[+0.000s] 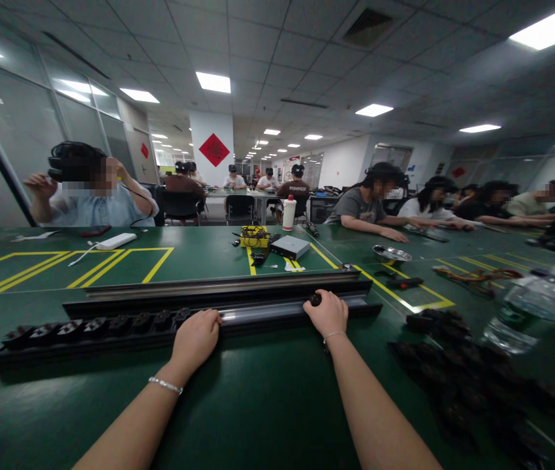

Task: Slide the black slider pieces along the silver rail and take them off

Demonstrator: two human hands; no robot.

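Long black rail (258,316) lies across the green table (268,405). Our left hand (196,336) grips its edge, fingers curled. Our right hand (329,314) pinches a small black piece (315,299) on the rail. By our judgement the left stretch is filled with seated pieces (96,324) and the rest is bare. A loose pile (463,372) sits at right. Metal bowl (392,253): contents unreadable.

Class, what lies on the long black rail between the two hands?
Head view: only a bare, shiny stretch of the long black metal rail lies between the left hand and right hand, which holds a small black part.
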